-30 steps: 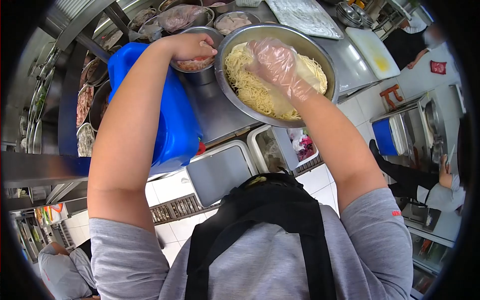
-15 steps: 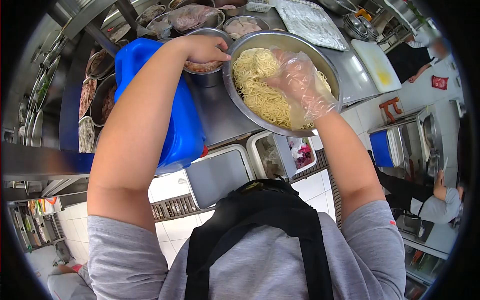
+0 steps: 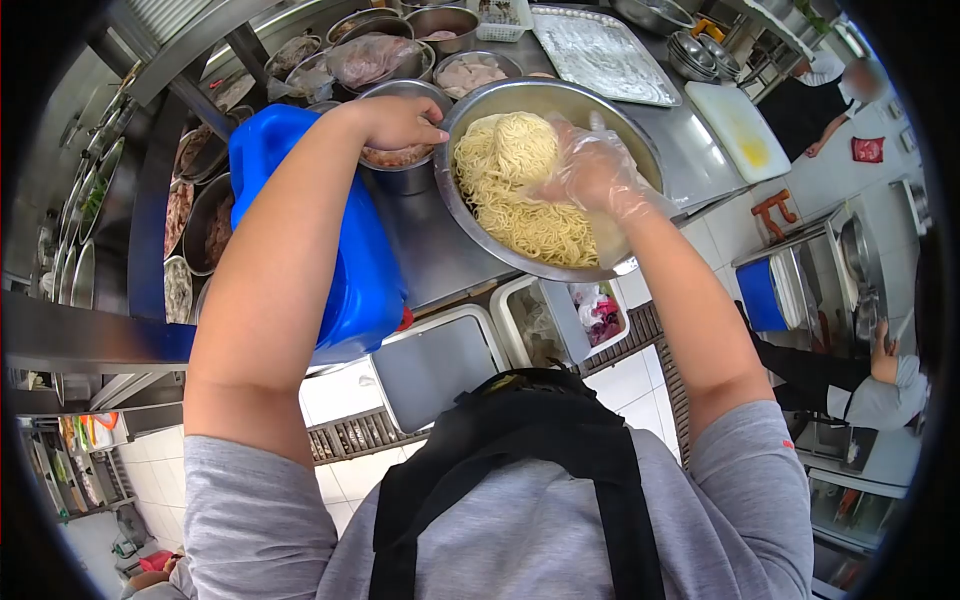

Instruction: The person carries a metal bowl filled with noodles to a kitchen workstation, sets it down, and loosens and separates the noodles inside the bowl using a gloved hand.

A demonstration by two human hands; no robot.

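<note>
A large metal bowl (image 3: 470,232) holds pale yellow noodles (image 3: 540,232), heaped in a rounded mound at the back left. My right hand (image 3: 595,172), in a loose clear plastic glove, is inside the bowl at the mound's right side. Its fingertips touch the noodles, and the glove's folds and blur hide how far the fingers are closed. Bare, my left hand (image 3: 408,122) reaches over a smaller metal pot (image 3: 405,182) of pinkish food. Its fingers are bent but apart, with the tips at the big bowl's left rim.
Left of the bowl stands a blue plastic jug (image 3: 355,290) under my left forearm. Behind are bowls of raw meat, a metal tray (image 3: 605,60) and a white cutting board (image 3: 738,130). Bins (image 3: 440,370) sit below the counter edge. Other people are at the right and lower left.
My right hand has shifted from over the noodles to their right side, uncovering the rounded mound. My left hand stays close to the bowl's left rim, its fingers a little more spread than at first.
</note>
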